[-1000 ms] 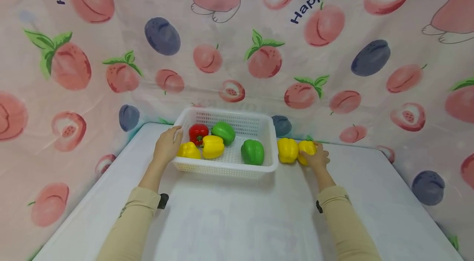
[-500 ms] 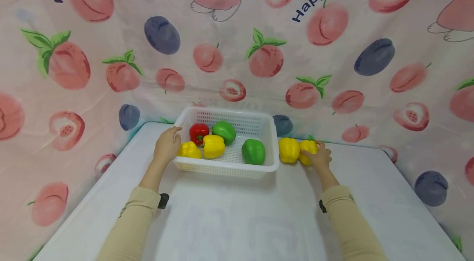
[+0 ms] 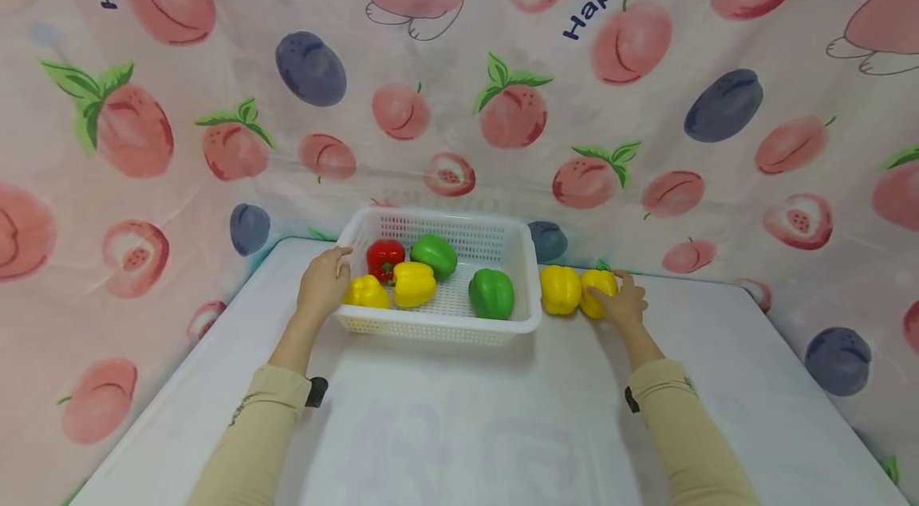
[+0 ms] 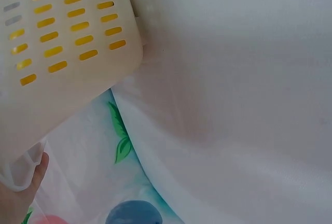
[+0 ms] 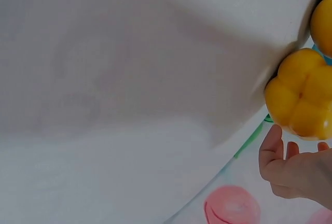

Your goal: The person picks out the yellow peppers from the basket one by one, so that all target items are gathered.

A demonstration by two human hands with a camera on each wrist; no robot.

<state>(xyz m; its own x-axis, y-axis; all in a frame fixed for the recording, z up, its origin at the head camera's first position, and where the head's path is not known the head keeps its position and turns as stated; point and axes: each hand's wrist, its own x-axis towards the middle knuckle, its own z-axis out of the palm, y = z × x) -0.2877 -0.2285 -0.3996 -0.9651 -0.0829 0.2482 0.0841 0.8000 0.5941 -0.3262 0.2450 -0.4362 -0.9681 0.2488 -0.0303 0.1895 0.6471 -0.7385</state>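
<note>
A white plastic basket (image 3: 438, 318) sits at the back of the table, holding a red bell pepper (image 3: 385, 257), green bell peppers (image 3: 491, 294) and yellow bell peppers (image 3: 414, 284). My left hand (image 3: 323, 282) holds its left rim; in the left wrist view the fingers (image 4: 39, 172) lie against the rim, mostly out of frame. Right of the basket, two more yellow bell peppers stand side by side. My right hand (image 3: 623, 302) is at the outer yellow bell pepper (image 5: 303, 97), thumb in front and fingers loosely bent beside it, not wrapped round it.
The table (image 3: 459, 418) has a white cover. A fruit-print cloth (image 3: 445, 91) hangs close behind the basket and peppers and along both sides. The inner yellow pepper (image 3: 560, 290) stands close to the basket's right wall.
My right hand has drawn slightly to the right, its fingers loosening from the outer yellow bell pepper. The left hand and the basket stay in place.
</note>
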